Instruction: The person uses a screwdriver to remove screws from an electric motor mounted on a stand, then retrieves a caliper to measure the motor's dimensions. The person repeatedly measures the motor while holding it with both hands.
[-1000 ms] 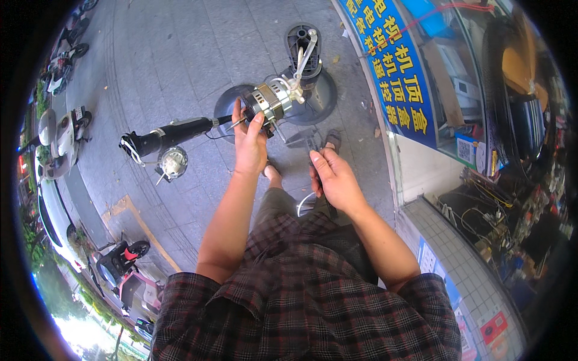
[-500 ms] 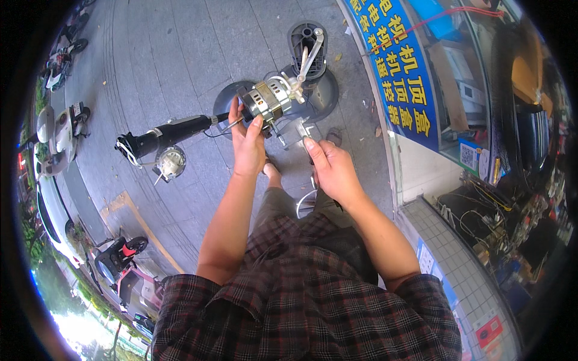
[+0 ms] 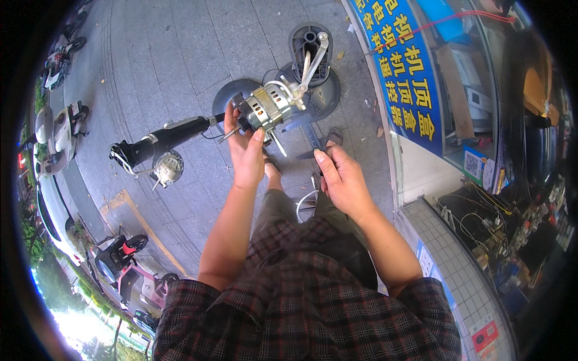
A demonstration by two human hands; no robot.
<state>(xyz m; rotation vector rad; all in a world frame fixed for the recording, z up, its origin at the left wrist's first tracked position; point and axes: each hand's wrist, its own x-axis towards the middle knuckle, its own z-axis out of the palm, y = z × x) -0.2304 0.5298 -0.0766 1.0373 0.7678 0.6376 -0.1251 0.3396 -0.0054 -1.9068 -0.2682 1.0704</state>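
Note:
My left hand (image 3: 244, 147) is wrapped round the black end of a fan motor (image 3: 269, 107), with its thumb below and fingers behind. The motor has a slotted silver body, and a thin metal shaft sticks out of it toward me. A white bracket (image 3: 293, 90) and metal crank arm (image 3: 314, 60) join its far right end. Just right of the motor, my right hand (image 3: 343, 183) grips a metal hand tool (image 3: 311, 137). Motion smears the tool's head, so its exact kind is unclear; whether it touches the motor I cannot tell.
A black fan pole (image 3: 168, 135) with loose wires extends left, above a second exposed motor (image 3: 167, 168). Round dark bases (image 3: 232, 96) and a black oval housing (image 3: 310, 45) stand beyond my hands. A blue sign (image 3: 409, 72) and cluttered shopfront are right; parked scooters (image 3: 60, 126) are left.
The tool in my right hand has swung and now looks darker and blurred. My right hand has shifted slightly right and toward me. My left hand keeps hold of the motor.

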